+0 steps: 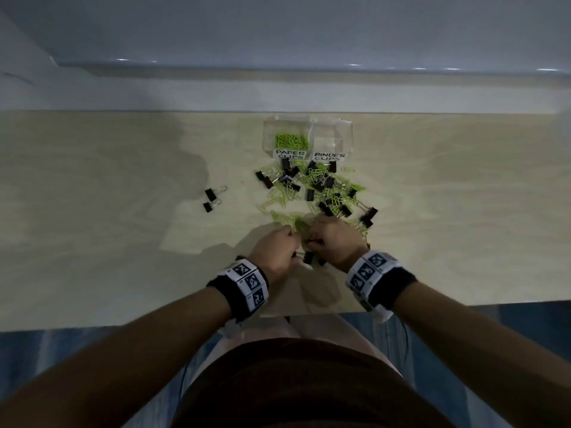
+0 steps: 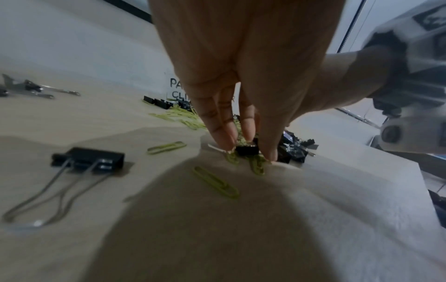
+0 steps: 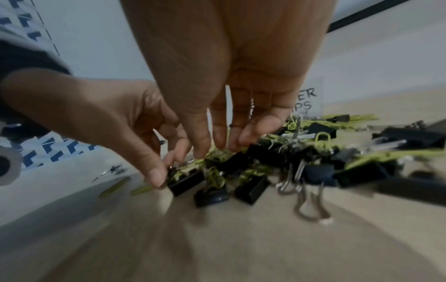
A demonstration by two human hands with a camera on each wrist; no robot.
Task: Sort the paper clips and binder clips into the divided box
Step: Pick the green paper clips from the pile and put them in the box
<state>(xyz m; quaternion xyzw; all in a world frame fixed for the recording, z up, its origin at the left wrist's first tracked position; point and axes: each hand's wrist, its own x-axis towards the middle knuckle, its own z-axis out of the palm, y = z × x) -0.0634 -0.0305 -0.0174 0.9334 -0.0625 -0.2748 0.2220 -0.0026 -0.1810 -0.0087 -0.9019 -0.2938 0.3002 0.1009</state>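
Far to my left on the pale wooden table (image 1: 123,180), two small black binder clips with silver wire handles (image 1: 213,197) lie side by side, well apart from everything else. Moving right, my left hand (image 1: 275,251) reaches down at the near edge of the pile; in the left wrist view its fingers (image 2: 223,131) point downward and close in around a small black binder clip (image 2: 247,149) with a few green paper clips under them, though I cannot tell for certain whether the clip is truly pinched or only touched. A loose lime-green paper clip (image 2: 216,183) lies on the table just in front of that hand.

Just beside it, my right hand (image 1: 333,242) comes down too, its fingers (image 3: 258,126) fairly straight and spread narrowly, tips touching the tangle of green paper clips and black binder clips (image 1: 321,189) without clearly gripping any one piece.

Beyond the pile, at the far side of the table, stands the clear plastic divided box (image 1: 346,131). Its left compartment, labelled PAPER CLIPS, holds a heap of green paper clips (image 1: 291,140); the right compartment is labelled BINDER CLIPS.
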